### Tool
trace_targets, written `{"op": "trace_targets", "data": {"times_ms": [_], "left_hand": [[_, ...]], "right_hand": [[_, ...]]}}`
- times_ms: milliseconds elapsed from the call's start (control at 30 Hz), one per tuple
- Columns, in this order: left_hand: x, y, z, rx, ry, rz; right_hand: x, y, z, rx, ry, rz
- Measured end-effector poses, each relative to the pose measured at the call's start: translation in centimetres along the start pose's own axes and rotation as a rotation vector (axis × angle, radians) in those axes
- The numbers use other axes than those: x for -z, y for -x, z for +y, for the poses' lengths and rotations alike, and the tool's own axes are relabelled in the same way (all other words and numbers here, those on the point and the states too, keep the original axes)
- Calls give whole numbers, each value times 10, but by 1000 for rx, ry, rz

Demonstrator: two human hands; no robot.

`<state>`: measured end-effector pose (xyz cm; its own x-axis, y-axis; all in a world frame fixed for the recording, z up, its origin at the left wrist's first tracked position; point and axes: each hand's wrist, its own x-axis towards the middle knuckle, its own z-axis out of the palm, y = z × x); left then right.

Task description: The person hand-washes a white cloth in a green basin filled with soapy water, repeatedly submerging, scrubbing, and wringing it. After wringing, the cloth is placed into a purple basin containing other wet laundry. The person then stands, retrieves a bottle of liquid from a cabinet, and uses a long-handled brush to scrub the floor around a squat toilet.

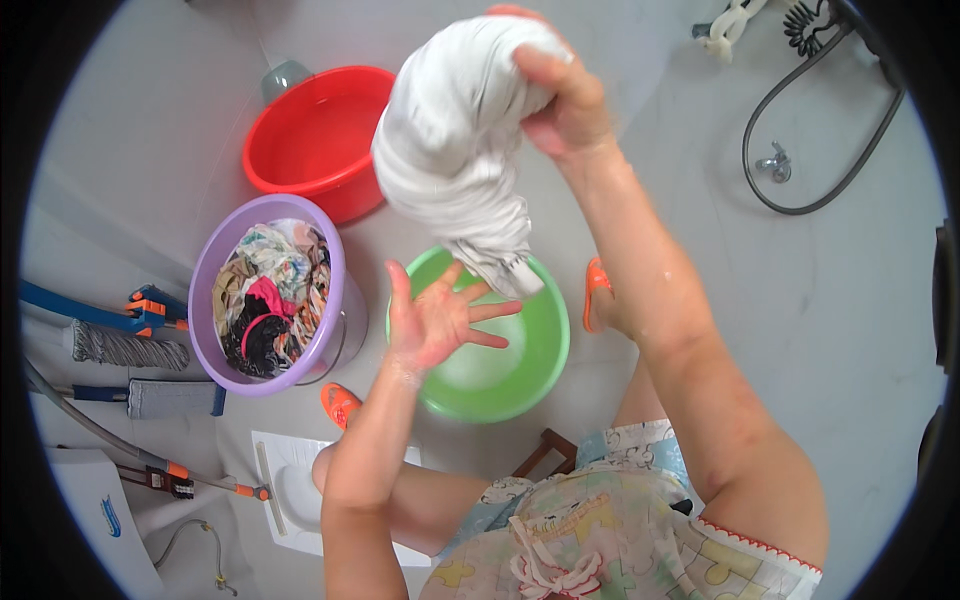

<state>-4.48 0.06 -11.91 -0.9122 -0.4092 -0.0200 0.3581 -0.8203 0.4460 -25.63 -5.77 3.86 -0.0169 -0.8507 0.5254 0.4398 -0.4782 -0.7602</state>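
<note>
A bunched, twisted white cloth (450,130) hangs from my right hand (568,105), which grips its upper end at the top of the view. Its lower end dangles over a green basin (545,365). My left hand (440,318) is spread with the palm up and fingers apart, just below the cloth and over the basin's near left side. Whether its fingertips touch the cloth I cannot tell. Whitish liquid (485,365) shows inside the basin. Part of the basin is hidden behind my left hand and the cloth.
Left of the basin stands a purple bucket (205,310) full of mixed clothes (270,285). Behind it is a red basin (320,140). Mops (130,345) lean at the left wall. A squat toilet (290,490) lies near my left leg. A dark hose (750,140) loops at the right.
</note>
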Motion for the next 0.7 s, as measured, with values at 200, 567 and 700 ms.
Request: {"op": "trace_targets", "data": {"times_ms": [200,567,700], "left_hand": [[0,-30,-17,-194,143,13],[7,-35,-79,-461,811,-33],[18,-39,-108,-555,581,328]], "right_hand": [[-51,36,4,-43,-25,-363],[-41,133,-9,80,-244,-479],[-23,146,5,121,-292,-353]]}}
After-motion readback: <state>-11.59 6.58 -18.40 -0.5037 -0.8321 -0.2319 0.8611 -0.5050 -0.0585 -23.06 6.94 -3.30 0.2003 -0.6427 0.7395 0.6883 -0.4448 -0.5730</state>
